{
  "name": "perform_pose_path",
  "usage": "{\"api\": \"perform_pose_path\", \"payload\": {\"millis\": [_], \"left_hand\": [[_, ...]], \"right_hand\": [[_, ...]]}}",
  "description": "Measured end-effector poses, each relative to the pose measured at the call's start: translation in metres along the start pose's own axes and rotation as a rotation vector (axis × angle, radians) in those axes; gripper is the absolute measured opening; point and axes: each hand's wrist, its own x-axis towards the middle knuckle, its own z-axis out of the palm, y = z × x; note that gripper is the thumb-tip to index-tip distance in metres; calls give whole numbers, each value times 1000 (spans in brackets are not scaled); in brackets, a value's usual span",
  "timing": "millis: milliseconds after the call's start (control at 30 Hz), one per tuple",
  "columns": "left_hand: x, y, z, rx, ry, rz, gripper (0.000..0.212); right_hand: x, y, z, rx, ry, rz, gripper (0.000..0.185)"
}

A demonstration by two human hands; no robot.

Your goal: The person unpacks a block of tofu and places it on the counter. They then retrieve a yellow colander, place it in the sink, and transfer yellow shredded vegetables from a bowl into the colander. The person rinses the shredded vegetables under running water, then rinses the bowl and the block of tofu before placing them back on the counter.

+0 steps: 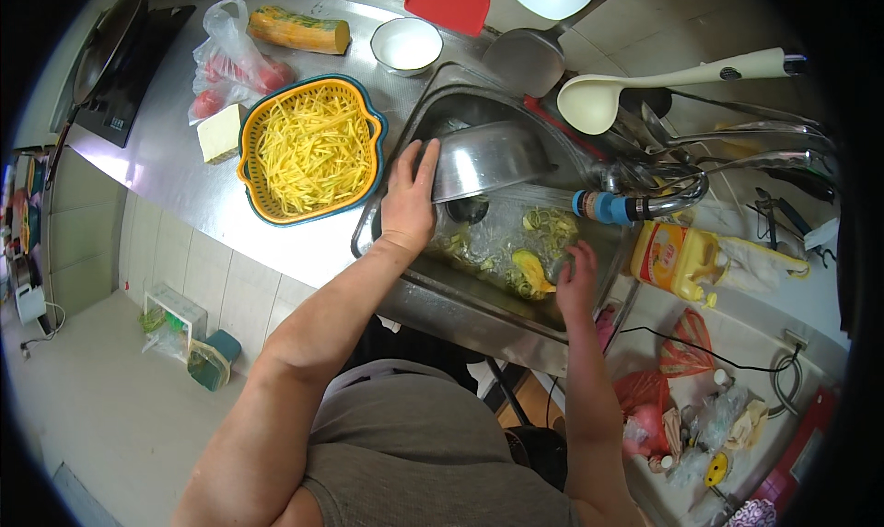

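Note:
My left hand grips the rim of a stainless steel bowl, which is tilted on its side over the sink. My right hand is at the sink's right side, fingers apart and holding nothing. Close to its fingertips lies a yellow-green piece of squash or peel. Green and yellow peelings lie in shallow water around it. Water streams from the faucet toward the bowl. The bowl's inside is turned away from clear view.
Left of the sink, a yellow basket holds shredded yellow vegetable. Beyond it are a tofu-like block, bagged red produce, a squash piece and a white bowl. Utensils, including a ladle, and an oil jug crowd the right.

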Motion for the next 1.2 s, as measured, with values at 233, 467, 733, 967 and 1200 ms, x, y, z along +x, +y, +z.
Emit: {"api": "perform_pose_path", "payload": {"millis": [233, 467, 733, 967, 1200], "left_hand": [[-10, -24, 52, -129, -79, -461, 83], [-30, -86, 136, -259, -399, -689, 75], [-40, -101, 187, -935, -411, -1044, 68], [-13, -88, 168, -433, -644, -1137, 65], [-19, -6, 58, -79, -432, -315, 61]], "right_hand": [[21, 56, -4, 432, -18, 659, 45], [70, 16, -8, 1041, 108, 782, 54], [81, 11, -26, 1098, 166, 798, 56], [81, 21, -25, 1101, 172, 818, 56], [76, 25, -28, 1073, 178, 851, 55]]}}
